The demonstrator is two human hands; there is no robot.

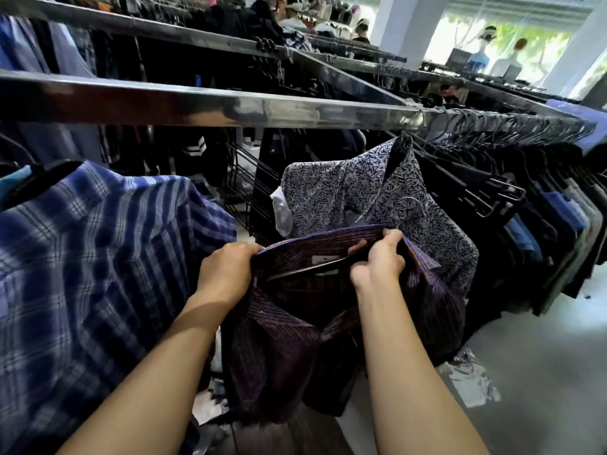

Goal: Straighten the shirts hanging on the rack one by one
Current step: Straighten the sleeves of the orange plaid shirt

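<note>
From the head camera we see both hands on the dark purple shirt, held below the rail. Our left hand clutches the collar's left edge; our right hand pinches its right edge. A plaid shirt hangs left, a patterned shirt just behind.
</note>
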